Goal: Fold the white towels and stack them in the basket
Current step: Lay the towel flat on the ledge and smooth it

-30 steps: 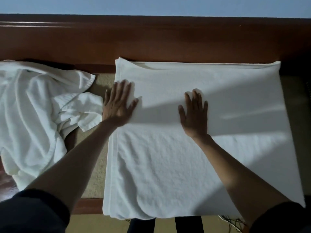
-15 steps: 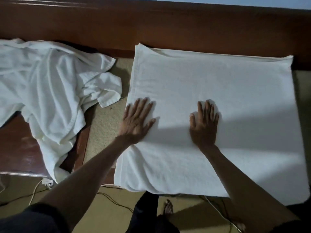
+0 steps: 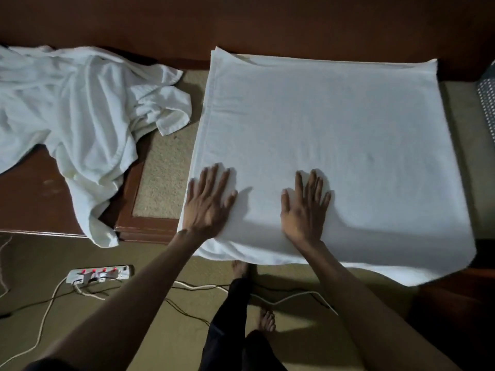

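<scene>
Folded towel (image 3: 334, 145), white, lies flat as a broad rectangle on the right part of the surface (image 3: 160, 170), a low wooden bench with a tan padded inset. Its far edge sits against the dark wooden back, and stacked layers show at the far left corner. The near edge hangs over the front of the surface, with the near right corner drooping lowest.

Left hand (image 3: 207, 207) is palm down on the near left part of the towel, just inside its left edge. Its fingers (image 3: 211, 178) are straight and spread, thumb out to the right. Right hand (image 3: 304, 210) is palm down a little to the right, apart from the left. Its fingers (image 3: 312, 183) are straight and slightly spread, thumb out to the left. Both press flat; neither pinches cloth.

Crumpled towel (image 3: 80, 116), white, is heaped on the left part of the surface, one end trailing over the near edge. Bare tan padding lies between the two towels.

Perforated grey object (image 3: 486, 108) sits at the right edge, cut off by the frame; cannot tell what it is.

On the floor (image 3: 166, 344) are a power strip (image 3: 100, 274) with red lights, loose cables (image 3: 281, 298) and the person's bare foot (image 3: 266, 319).
</scene>
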